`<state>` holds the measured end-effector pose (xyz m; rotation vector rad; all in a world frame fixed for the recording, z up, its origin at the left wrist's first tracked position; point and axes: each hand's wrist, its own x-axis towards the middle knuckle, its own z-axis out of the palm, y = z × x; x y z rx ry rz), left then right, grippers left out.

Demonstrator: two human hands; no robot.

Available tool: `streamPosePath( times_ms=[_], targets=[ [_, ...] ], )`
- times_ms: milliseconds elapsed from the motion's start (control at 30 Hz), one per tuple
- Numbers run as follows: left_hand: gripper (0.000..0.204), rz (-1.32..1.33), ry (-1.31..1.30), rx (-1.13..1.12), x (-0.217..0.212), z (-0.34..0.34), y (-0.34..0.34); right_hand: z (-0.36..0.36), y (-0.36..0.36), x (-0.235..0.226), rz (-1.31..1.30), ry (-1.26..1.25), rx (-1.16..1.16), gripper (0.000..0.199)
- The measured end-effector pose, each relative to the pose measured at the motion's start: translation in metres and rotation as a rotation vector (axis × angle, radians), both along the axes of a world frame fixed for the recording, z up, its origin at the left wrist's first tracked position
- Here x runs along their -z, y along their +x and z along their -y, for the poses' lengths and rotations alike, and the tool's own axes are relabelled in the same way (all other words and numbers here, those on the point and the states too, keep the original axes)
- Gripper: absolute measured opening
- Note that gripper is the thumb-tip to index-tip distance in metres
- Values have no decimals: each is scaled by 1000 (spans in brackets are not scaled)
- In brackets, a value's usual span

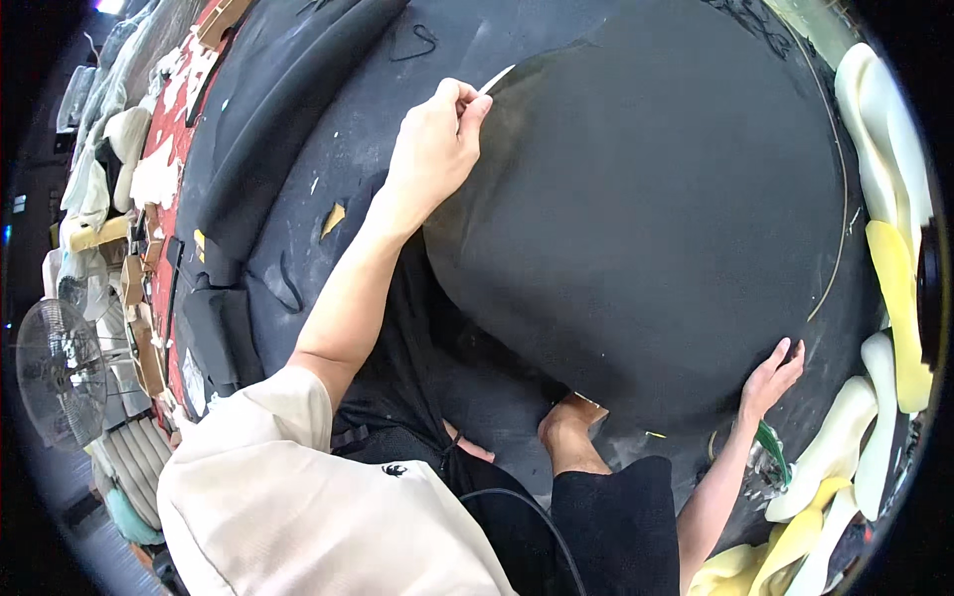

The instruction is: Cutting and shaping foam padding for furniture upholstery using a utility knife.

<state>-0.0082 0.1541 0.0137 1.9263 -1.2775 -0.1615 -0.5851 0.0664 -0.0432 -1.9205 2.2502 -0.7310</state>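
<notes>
Using two hands: pinching one black sheet (636, 219) by its upper-left edge with the left hand (437, 144) — clamping thumb to finger. Spreading right of that hand over one dark surface (343, 154), bowing a curved edge toward the black shorts (616, 521), long axis unclear. Resting the right hand (771, 382) by its lower-right rim — cannot tell whether gripping.

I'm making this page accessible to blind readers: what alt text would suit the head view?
A person's left hand pinches the upper-left edge of a large black sheet, while their open right hand is by its lower-right edge. Yellow and whitish foam-like pieces lie along the right side, and a fan shows at far left.
</notes>
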Motion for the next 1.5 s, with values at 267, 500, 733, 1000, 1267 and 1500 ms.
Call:
streamPosePath(
  times_ms=[267,500,733,1000,1267,1500],
  targets=[
    [28,-104,140,-67,3,-52,-21,4,-12,5,-42,-65,-7,67],
    [20,15,7,-16,1,-63,-35,1,-5,5,-128,-127,-34,69],
    [18,32,33,13,-21,-61,-49,5,22,-15,-511,-264,-171,58],
    [18,53,13,30,-49,-54,-60,50,183,-49,-311,-294,-610,57],
    [20,-38,44,13,-89,-33,-63,47,218,-5,-427,-129,-562,61],
    [21,-23,36,4,-112,-21,-75,46,220,-6,-479,-124,-542,60]
  ],
)
